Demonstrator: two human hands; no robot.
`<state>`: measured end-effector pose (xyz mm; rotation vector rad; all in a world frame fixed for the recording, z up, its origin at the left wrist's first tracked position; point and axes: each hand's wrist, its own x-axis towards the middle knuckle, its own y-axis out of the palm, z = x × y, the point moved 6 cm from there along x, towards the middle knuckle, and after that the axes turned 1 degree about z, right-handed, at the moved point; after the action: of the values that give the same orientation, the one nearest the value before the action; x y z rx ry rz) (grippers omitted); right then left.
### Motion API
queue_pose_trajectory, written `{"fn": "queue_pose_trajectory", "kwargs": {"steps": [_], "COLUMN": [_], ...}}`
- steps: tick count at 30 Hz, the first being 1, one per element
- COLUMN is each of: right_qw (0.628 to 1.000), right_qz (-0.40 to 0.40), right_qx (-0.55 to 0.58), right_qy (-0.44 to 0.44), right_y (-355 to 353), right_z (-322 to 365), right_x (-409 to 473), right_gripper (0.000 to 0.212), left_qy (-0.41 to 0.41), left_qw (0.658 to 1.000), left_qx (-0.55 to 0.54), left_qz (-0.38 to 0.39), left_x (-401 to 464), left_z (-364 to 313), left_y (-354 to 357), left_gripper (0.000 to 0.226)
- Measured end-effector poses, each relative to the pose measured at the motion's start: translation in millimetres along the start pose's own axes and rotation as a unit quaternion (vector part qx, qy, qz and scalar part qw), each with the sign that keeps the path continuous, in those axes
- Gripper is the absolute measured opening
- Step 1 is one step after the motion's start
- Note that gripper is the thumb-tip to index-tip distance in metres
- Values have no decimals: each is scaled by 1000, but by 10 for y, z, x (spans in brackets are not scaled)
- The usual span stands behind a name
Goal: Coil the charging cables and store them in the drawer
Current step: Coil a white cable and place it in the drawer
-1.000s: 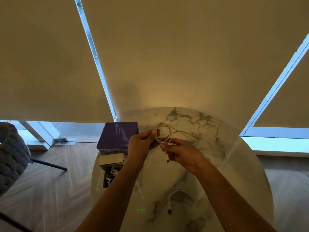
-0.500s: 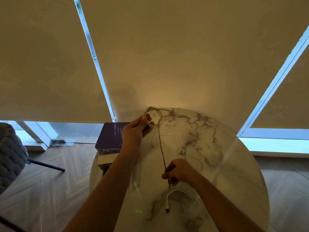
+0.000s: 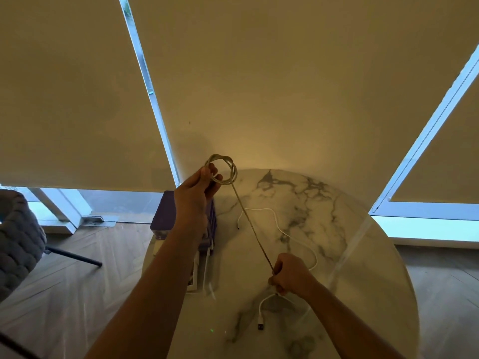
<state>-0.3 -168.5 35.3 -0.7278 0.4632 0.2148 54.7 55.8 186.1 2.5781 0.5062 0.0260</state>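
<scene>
My left hand (image 3: 195, 195) is raised over the table's far left and grips the small coil of a beige charging cable (image 3: 223, 169). From the coil a straight length of that cable runs down to my right hand (image 3: 289, 274), which pinches it taut near its free end. A second, white cable (image 3: 278, 226) lies loose on the round marble table (image 3: 363, 268), its USB plug (image 3: 260, 325) near the front. Left of the table stands a purple drawer unit (image 3: 166, 216), with a white drawer (image 3: 201, 268) pulled out under my left forearm.
Roller blinds cover the windows behind the table. A grey woven chair (image 3: 18, 242) with a dark leg stands on the wood floor at far left.
My hands have moved apart: the left rose with the coil, the right pulled down toward me, stretching the cable's tail straight. The white cable on the table now shows.
</scene>
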Motion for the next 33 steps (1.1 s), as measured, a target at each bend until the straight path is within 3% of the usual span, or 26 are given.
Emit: {"fn": "queue_pose_trajectory", "kwargs": {"steps": [5,8,10,13,15,21,26,33], "right_qw": [998,995,996,969,937,907,911,928], "right_qz": [23,65,39,-53,-62,-81,-49,-132], "right_qx": [51,70,61,201,298,351,314,226], "right_qy": [-4,-18,-60,-135,-169,-220,-262,-265], "right_y": [10,-2,-135,-443,-554,-570,-485,-586], "right_z": [19,204,438,828,1027,1174,1132,1032], "right_x": [12,-19,-69,-207,-300,-353,-352,-320], "right_gripper": [24,52,61,44,31,13,19,23], "left_qy": [-26,-22,-18,-14,-9,-5,-16,-40], "left_qw": [997,994,991,988,985,984,989,980], "left_qx": [30,73,97,115,125,128,79,131], "left_qz": [69,81,87,106,117,128,126,146], "left_x": [-103,-166,-199,-262,-306,-363,-313,-323], "left_z": [127,190,254,340,365,382,322,392], "left_y": [97,118,113,140,173,247,214,209], "left_gripper": [17,21,19,19,19,22,19,18]}}
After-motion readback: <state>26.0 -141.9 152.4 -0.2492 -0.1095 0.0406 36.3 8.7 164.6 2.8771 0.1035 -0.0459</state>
